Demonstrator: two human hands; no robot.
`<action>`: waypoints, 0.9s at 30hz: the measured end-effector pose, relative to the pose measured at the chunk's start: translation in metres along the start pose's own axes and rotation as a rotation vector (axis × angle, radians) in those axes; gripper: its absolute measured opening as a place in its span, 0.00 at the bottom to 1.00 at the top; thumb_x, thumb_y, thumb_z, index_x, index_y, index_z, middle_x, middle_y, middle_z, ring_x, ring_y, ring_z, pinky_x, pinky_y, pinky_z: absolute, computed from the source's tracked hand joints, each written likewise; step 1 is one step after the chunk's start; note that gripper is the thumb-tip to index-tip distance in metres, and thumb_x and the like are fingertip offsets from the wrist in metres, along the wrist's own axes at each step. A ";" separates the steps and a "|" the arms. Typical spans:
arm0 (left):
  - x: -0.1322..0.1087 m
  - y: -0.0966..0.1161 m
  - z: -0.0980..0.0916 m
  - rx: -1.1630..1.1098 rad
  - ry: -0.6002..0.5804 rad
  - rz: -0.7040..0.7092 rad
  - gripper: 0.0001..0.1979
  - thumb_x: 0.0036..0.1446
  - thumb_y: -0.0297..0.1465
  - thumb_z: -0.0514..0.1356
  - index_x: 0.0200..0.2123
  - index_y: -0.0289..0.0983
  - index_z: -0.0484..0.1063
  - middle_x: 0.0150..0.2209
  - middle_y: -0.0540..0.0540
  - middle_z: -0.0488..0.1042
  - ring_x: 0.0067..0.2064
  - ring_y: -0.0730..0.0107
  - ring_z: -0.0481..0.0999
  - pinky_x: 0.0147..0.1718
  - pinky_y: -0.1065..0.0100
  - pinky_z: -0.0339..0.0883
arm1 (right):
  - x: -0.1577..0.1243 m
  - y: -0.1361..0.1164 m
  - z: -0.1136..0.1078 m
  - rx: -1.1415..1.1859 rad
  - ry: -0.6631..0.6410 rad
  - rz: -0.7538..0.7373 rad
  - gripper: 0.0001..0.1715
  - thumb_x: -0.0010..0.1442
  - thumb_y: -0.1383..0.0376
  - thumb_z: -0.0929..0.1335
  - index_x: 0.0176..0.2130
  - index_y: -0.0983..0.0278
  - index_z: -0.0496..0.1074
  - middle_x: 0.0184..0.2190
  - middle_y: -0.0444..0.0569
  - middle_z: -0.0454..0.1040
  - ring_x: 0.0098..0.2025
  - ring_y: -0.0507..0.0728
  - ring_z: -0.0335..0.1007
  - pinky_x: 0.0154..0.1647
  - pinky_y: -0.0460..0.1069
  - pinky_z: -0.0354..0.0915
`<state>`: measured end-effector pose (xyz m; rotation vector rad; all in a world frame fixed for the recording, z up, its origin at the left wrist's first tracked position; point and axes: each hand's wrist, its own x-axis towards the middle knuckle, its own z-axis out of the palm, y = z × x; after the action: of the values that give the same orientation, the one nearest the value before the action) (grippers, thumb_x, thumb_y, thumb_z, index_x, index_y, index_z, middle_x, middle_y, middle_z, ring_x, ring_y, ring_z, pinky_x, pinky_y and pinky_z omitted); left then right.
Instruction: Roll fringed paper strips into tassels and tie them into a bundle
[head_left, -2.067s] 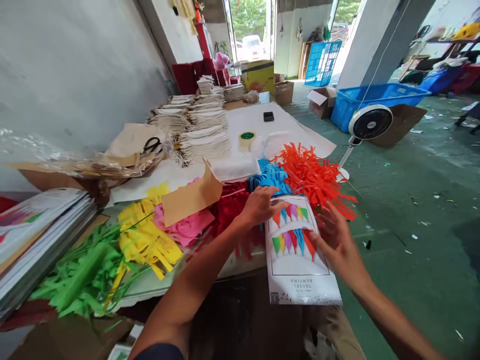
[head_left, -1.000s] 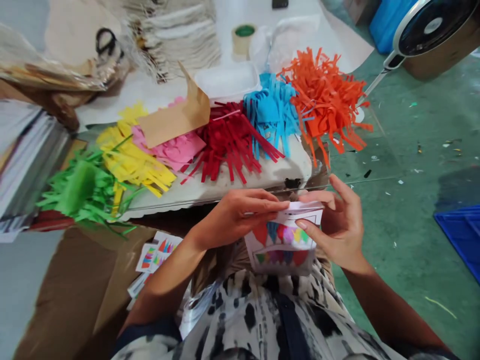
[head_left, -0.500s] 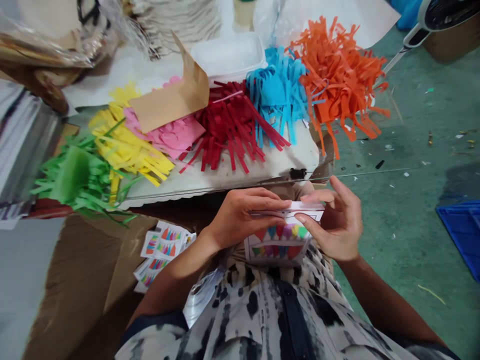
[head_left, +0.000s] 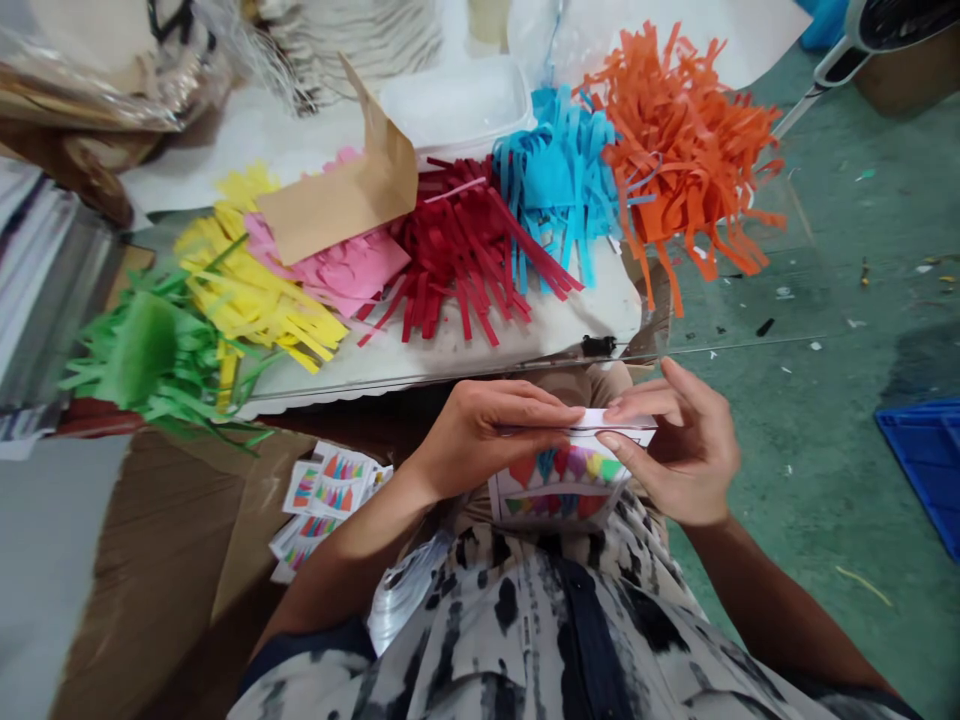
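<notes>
Above my lap I hold a white printed card (head_left: 559, 490) with pictures of colourful tassel garlands, its top edge folded over or doubled. My left hand (head_left: 495, 430) pinches the left part of that top edge, thumb below and fingers above. At the right end, my right hand (head_left: 686, 445) has its thumb and fingertips closed on the same edge, with another finger raised. Whether the card is a single sheet or a packet, I cannot tell. Several similar printed cards (head_left: 330, 495) lie in a cardboard box (head_left: 172, 560) to my left.
Along the table edge lie bundles of cut paper fringe: green (head_left: 142, 345), yellow (head_left: 247, 285), pink (head_left: 360, 270), dark red (head_left: 465, 250), blue (head_left: 555, 180) and orange (head_left: 682, 160). A folded brown card (head_left: 345, 205) rests on the pink. A blue crate (head_left: 922, 470) stands on the floor.
My right hand has shifted slightly right and its fingers have come down onto the card's top edge. My left hand keeps its grip almost unmoved.
</notes>
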<state>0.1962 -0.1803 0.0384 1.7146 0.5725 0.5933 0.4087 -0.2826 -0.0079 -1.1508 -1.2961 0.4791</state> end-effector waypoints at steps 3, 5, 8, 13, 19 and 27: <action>-0.001 -0.003 0.002 -0.019 0.038 -0.001 0.12 0.62 0.29 0.70 0.49 0.45 0.86 0.46 0.44 0.86 0.45 0.65 0.86 0.46 0.68 0.81 | 0.000 0.000 0.001 0.016 0.000 0.028 0.50 0.56 0.73 0.78 0.70 0.47 0.64 0.37 0.42 0.81 0.39 0.60 0.79 0.46 0.60 0.78; -0.002 -0.004 0.004 -0.020 0.040 0.003 0.12 0.63 0.29 0.70 0.49 0.44 0.86 0.46 0.44 0.86 0.45 0.65 0.86 0.46 0.68 0.81 | -0.002 0.000 0.002 0.027 -0.005 0.056 0.49 0.57 0.72 0.78 0.70 0.47 0.64 0.36 0.42 0.80 0.39 0.60 0.78 0.45 0.59 0.78; -0.001 -0.007 0.004 -0.007 0.036 0.000 0.12 0.63 0.29 0.70 0.49 0.45 0.86 0.46 0.44 0.86 0.45 0.64 0.86 0.46 0.67 0.81 | -0.003 0.000 0.001 0.030 -0.026 0.133 0.49 0.59 0.68 0.78 0.71 0.48 0.61 0.37 0.44 0.78 0.40 0.59 0.78 0.44 0.58 0.78; 0.000 -0.010 0.003 0.003 0.061 0.012 0.12 0.62 0.29 0.70 0.49 0.44 0.86 0.46 0.44 0.86 0.45 0.66 0.86 0.46 0.69 0.81 | 0.003 0.000 -0.008 0.085 -0.041 0.223 0.46 0.58 0.63 0.79 0.69 0.47 0.64 0.54 0.50 0.74 0.50 0.60 0.76 0.55 0.61 0.76; 0.002 -0.010 0.003 0.004 0.050 0.021 0.11 0.64 0.29 0.69 0.49 0.42 0.86 0.46 0.43 0.86 0.45 0.66 0.86 0.45 0.69 0.80 | 0.013 -0.012 -0.015 0.006 0.037 0.175 0.24 0.58 0.63 0.79 0.53 0.50 0.78 0.57 0.51 0.70 0.64 0.65 0.66 0.65 0.65 0.70; 0.007 -0.001 -0.009 -0.052 -0.066 0.011 0.12 0.63 0.27 0.70 0.49 0.40 0.86 0.45 0.42 0.86 0.44 0.65 0.86 0.43 0.70 0.79 | 0.017 -0.001 -0.005 -0.107 -0.133 0.036 0.30 0.57 0.67 0.79 0.57 0.51 0.76 0.39 0.48 0.79 0.56 0.66 0.73 0.53 0.64 0.76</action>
<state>0.1950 -0.1692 0.0400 1.6833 0.4968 0.5527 0.4173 -0.2712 0.0023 -1.2508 -1.4317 0.5248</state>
